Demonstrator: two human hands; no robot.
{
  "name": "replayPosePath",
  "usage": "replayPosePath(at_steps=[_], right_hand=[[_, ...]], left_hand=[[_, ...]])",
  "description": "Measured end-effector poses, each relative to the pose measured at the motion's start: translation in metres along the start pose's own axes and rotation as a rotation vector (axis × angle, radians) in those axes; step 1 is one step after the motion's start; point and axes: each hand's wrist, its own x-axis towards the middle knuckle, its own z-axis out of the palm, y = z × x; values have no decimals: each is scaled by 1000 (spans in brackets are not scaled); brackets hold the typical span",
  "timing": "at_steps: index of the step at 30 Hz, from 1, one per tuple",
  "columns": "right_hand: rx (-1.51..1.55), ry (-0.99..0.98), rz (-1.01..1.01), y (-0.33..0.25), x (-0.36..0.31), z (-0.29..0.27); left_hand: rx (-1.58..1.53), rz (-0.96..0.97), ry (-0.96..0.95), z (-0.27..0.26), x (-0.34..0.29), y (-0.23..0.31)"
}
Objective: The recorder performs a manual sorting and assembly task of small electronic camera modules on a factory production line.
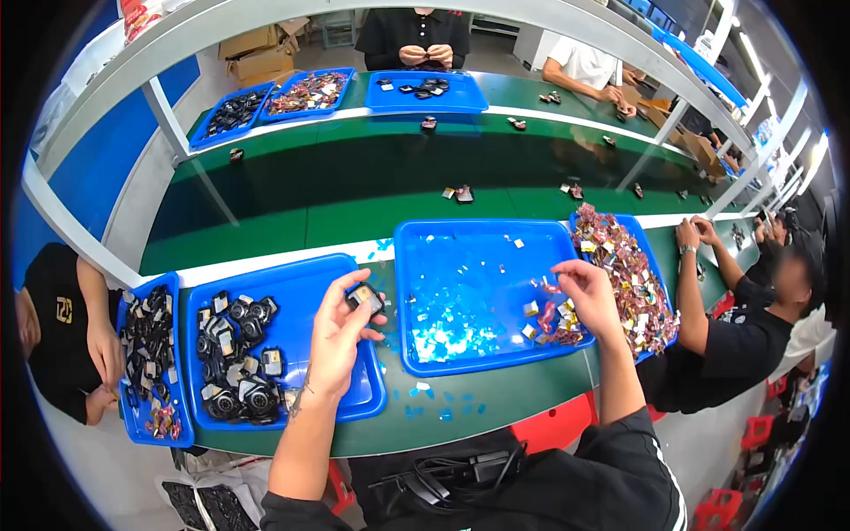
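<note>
My left hand [332, 341] grips a small black device casing [365, 297] with a pale, yellowish face turned up, above the gap between two blue trays. My right hand [591, 299] is over the right part of the middle blue tray [485, 226], its thumb and fingers pinched around a small reddish piece [551, 287]. Below that hand lie several reddish pieces with yellow-and-white patches [556, 326]. Scraps of thin blue film [452, 341] are scattered over the tray's bottom. Left of my left hand, another blue tray [305, 265] holds a heap of black casings [239, 354].
A tray heaped with reddish parts [620, 274] adjoins on the right; a narrow tray of black parts [149, 341] stands far left. Beyond, a green conveyor belt [354, 199] carries scattered pieces. A white metal frame [84, 221] arches overhead. Co-workers sit left, right and opposite.
</note>
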Motion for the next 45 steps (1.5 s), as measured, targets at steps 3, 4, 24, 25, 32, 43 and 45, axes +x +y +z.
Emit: replayPosePath(at_steps=[3, 4, 24, 25, 32, 43, 45], right_hand=[[-146, 79, -33, -14, 1, 7], [-102, 171, -66, -15, 2, 10], [604, -381, -36, -102, -33, 153], [448, -333, -103, -103, -33, 152], [-134, -1, -681, -113, -36, 158], [-230, 19, -935, -107, -48, 160], [-271, 47, -917, -97, -41, 148]], left_hand=[[35, 13, 22, -2, -1, 4], [43, 22, 17, -2, -2, 4], [383, 208, -122, 14, -16, -8], [341, 194, -111, 16, -17, -7], [411, 161, -76, 11, -10, -19], [346, 89, -84, 9, -7, -19], [216, 50, 9, 5, -7, -19]])
